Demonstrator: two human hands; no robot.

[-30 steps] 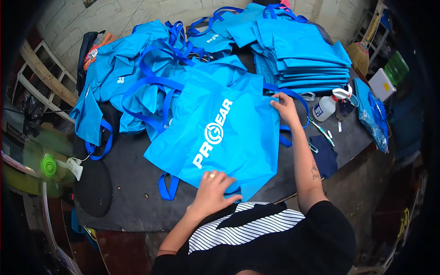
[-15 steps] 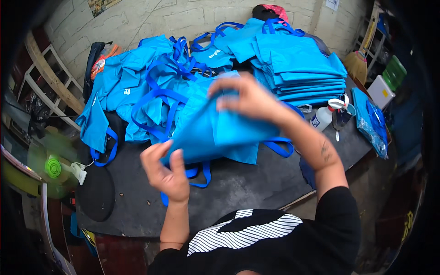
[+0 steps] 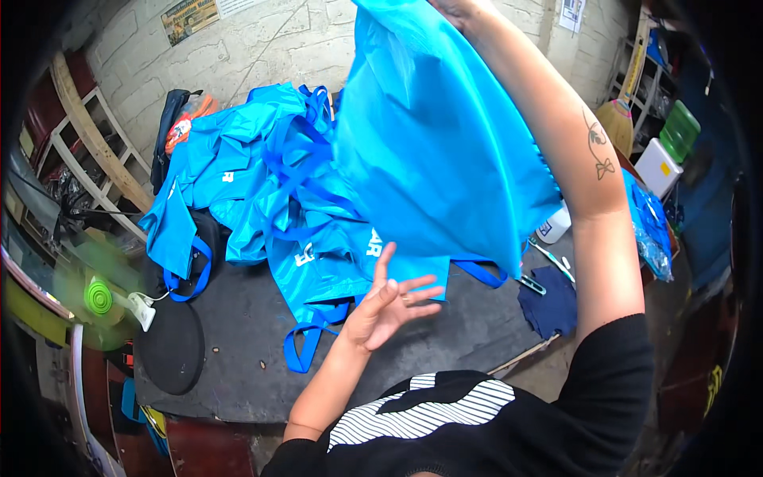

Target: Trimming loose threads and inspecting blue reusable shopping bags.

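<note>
A bright blue cloth bag (image 3: 437,143) hangs spread out from my raised right hand (image 3: 459,11), which grips its upper edge near the top of the picture. The hand's fingers are partly cut off there. Below the bag's lower edge, my left hand (image 3: 385,308) is open with fingers spread, a ring on one finger, touching nothing. Beneath and left of the held bag lie more blue bags (image 3: 318,278) with white lettering and darker blue straps (image 3: 302,350).
A heap of blue bags (image 3: 254,151) covers the table's (image 3: 238,374) far left. A green fan (image 3: 99,298) spins by the left edge. At right are a white bottle (image 3: 554,226), small snips (image 3: 531,284), a dark blue cloth (image 3: 548,306) and a plastic-wrapped blue bundle (image 3: 648,222).
My right hand has lifted the bag high and away, and it has unfurled. My left hand has let go of the bag and moved right, fingers spreading.
</note>
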